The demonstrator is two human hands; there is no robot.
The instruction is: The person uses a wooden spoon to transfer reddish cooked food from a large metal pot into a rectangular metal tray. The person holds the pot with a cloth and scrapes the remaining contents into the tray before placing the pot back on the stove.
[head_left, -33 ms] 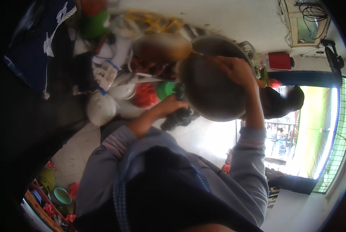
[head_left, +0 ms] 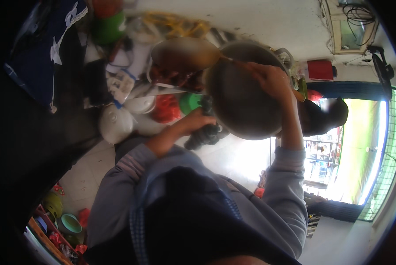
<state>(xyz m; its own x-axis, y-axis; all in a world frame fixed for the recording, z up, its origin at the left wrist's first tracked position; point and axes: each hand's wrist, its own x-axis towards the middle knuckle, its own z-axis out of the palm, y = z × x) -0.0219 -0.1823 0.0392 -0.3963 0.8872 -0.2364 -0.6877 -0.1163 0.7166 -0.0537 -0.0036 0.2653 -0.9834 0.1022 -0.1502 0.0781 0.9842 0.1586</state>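
My right hand (head_left: 271,79) is closed round the long handle of a round skimmer (head_left: 184,55), its wooden end showing past the wrist. The skimmer's blurred brownish head hangs above a metal tray (head_left: 180,89) with dark red, glossy pieces in it. Below that handle is a large dark wok (head_left: 249,104), tilted so that its inside faces me. At its near left edge my left hand (head_left: 192,122) is closed on a black cloth (head_left: 202,137). The wok's handle, if one is inside the cloth, is hidden.
White lidded pots (head_left: 116,123), a red bag (head_left: 166,109) and a green bowl (head_left: 189,104) crowd the left. A green bucket (head_left: 108,28) stands farther back. At right are a black pot-like shape (head_left: 324,116) and a bright doorway (head_left: 361,152).
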